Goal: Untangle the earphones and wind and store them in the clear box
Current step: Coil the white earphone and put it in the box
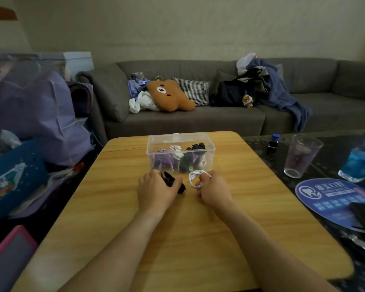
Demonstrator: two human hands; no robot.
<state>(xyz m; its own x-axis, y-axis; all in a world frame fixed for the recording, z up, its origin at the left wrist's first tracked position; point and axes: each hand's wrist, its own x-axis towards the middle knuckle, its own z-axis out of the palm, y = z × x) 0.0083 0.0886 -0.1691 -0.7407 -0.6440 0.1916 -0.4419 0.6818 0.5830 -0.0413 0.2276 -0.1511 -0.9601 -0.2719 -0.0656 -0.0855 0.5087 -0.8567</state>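
While the right hand (214,189) curls its fingers round a coiled white earphone (196,178), the left hand (156,187) grips a black bundle (174,182). Both sit just before the clear box (180,152) on the wooden table (177,239), a glass (301,155) off right.

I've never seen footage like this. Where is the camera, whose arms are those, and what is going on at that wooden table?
No machine here: a person wears a wide-angle camera on the head, looking forward and down, so the two bare arms are their own. There is only this one view. The left hand rests on a black bundle of earphones on the wooden table, fingers curled over it. The right hand pinches a coil of white earphones, wound into a loop. Just beyond the hands stands an open clear box already holding purple, white and black wound cables. To the right, on a dark table, are a drinking glass and a blue bottle. A grey sofa sits behind.
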